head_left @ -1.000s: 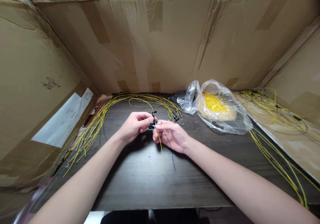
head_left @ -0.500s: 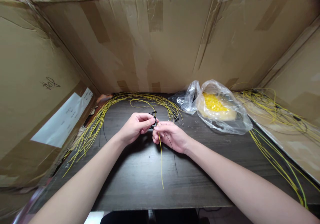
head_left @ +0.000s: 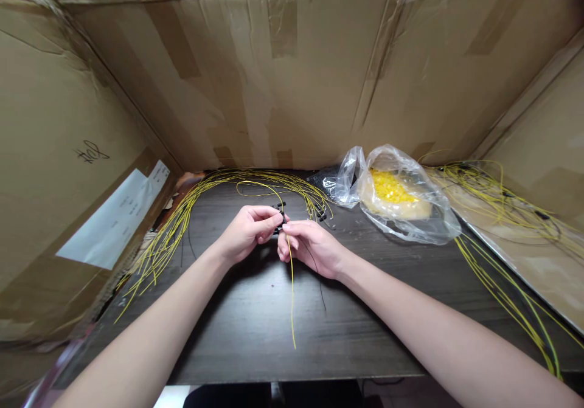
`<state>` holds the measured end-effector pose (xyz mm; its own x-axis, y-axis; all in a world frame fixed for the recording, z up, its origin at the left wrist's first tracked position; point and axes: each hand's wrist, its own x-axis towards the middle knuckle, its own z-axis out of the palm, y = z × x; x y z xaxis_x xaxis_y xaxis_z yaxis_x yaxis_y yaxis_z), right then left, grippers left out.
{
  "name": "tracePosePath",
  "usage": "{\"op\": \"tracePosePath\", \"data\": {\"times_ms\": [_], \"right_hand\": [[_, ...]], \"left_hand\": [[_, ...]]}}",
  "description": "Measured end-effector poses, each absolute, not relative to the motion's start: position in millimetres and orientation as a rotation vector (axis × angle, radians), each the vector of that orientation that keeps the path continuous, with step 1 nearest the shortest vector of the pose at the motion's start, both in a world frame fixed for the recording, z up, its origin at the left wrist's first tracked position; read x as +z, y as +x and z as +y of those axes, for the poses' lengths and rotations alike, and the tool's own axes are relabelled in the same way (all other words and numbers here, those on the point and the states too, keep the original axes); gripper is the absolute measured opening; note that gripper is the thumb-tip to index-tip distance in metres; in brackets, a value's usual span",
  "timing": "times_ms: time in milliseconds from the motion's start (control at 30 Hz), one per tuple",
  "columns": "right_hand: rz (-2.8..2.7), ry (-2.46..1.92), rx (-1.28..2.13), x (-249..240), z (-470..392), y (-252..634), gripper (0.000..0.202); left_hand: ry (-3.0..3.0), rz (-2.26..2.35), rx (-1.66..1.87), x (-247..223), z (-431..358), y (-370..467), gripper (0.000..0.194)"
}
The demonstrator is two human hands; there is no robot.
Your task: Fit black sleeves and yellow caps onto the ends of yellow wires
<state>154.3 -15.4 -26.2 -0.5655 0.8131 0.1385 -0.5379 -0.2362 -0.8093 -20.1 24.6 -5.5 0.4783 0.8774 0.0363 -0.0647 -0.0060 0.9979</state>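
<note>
My left hand (head_left: 250,230) is closed, thumb and forefinger pinching a small black connector (head_left: 281,218) above the middle of the table. Close beside it, my right hand (head_left: 314,247) has its thumb and fingers pinched at the connector's near end, where a yellow wire (head_left: 292,298) comes out. That wire hangs down toward the table's front edge. A thin black wire (head_left: 320,280) trails below my right hand's fingers. More small black pieces (head_left: 279,205) lie just behind the fingertips, partly hidden by my hands.
A bundle of yellow wires (head_left: 182,213) curves along the back and left. Black-tipped wire ends (head_left: 322,212) lie behind my right hand. A clear bag (head_left: 438,228) of yellow pieces (head_left: 391,188) and a bag of black pieces (head_left: 331,182) stand at the back. More yellow wires (head_left: 502,195) lie on cardboard at right.
My right fingertips have shifted slightly at the connector. The yellow wire's free end has swung a little left and lower; the black wire's end moved slightly right.
</note>
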Motion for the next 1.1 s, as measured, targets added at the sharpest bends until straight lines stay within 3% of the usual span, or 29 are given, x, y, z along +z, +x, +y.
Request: {"op": "tracePosePath", "data": {"times_ms": [733,1100], "right_hand": [[-1.268,-0.594,1.850,-23.7,-20.3,148.2,0.034],[-1.530,-0.510,2.167,-17.3,-28.2,151.5,0.031]], "left_hand": [[1.079,0.782,1.066,-4.9,39.2,-27.4,0.021],[0.767,0.916,1.227,-4.9,58.7,-48.2,0.014]]}}
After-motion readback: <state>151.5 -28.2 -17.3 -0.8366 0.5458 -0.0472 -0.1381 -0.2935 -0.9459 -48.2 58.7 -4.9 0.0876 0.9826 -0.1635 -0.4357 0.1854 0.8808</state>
